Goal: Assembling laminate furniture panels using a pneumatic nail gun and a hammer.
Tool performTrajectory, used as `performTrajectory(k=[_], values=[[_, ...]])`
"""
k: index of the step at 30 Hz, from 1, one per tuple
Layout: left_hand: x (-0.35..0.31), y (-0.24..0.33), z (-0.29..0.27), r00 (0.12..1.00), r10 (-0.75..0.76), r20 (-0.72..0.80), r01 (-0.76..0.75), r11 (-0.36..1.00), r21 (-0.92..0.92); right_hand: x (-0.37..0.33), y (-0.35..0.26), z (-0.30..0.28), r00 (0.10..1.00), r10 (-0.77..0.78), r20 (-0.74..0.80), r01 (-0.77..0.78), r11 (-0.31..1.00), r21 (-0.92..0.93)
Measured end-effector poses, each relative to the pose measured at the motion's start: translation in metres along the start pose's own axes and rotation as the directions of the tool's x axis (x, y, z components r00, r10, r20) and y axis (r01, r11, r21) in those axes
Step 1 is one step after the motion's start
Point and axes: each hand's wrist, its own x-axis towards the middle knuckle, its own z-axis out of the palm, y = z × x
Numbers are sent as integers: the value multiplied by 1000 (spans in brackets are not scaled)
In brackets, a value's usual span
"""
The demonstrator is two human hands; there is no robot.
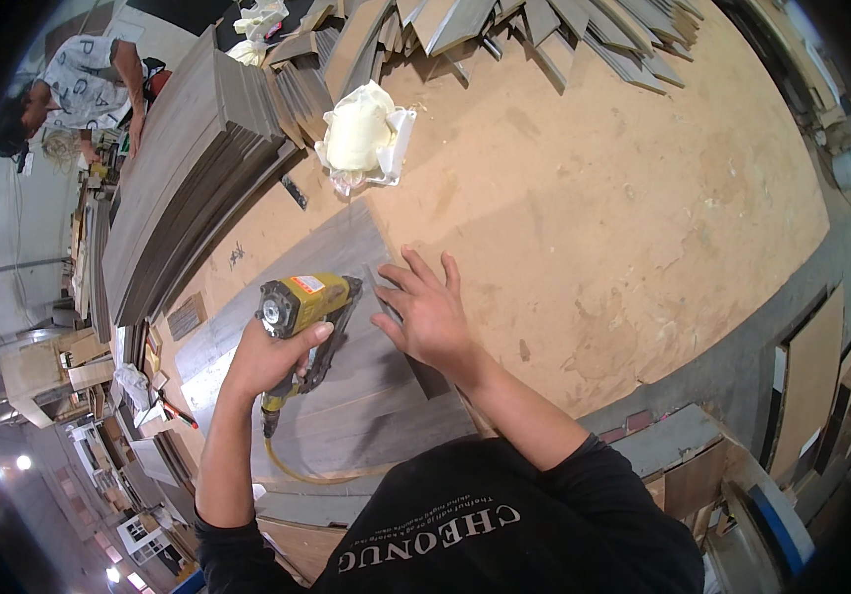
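My left hand (pixel 269 358) is wrapped round the grip of a yellow and black nail gun (pixel 308 305). A thin yellow air hose (pixel 292 475) trails from its handle toward my body. The gun's nose points right, close to the right edge of a flat grey wood-grain panel (pixel 376 421) on the table. Beside that edge, my right hand (pixel 428 315) has its fingers spread, with the fingertips near a narrow grey strip along the panel's edge. Whether the fingertips press on the strip I cannot tell.
A tall stack of grey boards (pixel 183 183) stands at the left. Several cut grey pieces (pixel 544 45) lie along the far edge of the tan tabletop (pixel 623 238). A white container with a cream-coloured mass (pixel 361 134) sits beyond the panel. Another person (pixel 89 84) works at the far left.
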Motion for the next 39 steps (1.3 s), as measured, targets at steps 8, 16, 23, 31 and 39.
performTrajectory(k=[8, 16, 23, 31, 39], values=[[1, -1, -2, 999, 35, 3, -35, 999, -16, -1, 1, 1, 1000, 6, 14, -6, 1000, 13], [9, -1, -1, 997, 79, 8, -78, 994, -70, -1, 2, 2, 999, 20, 26, -20, 1000, -16], [7, 3, 0, 996, 85, -8, -85, 996, -31, -2, 2, 2, 1000, 11, 12, -11, 1000, -23], [-6, -8, -11, 994, 100, -50, -104, 991, -89, 2, -3, 2, 995, 43, 87, -40, 999, -35], [-47, -73, -46, 985, -34, -169, 1, 982, -191, 36, -31, 12, 996, -60, 72, 71, 985, -159]])
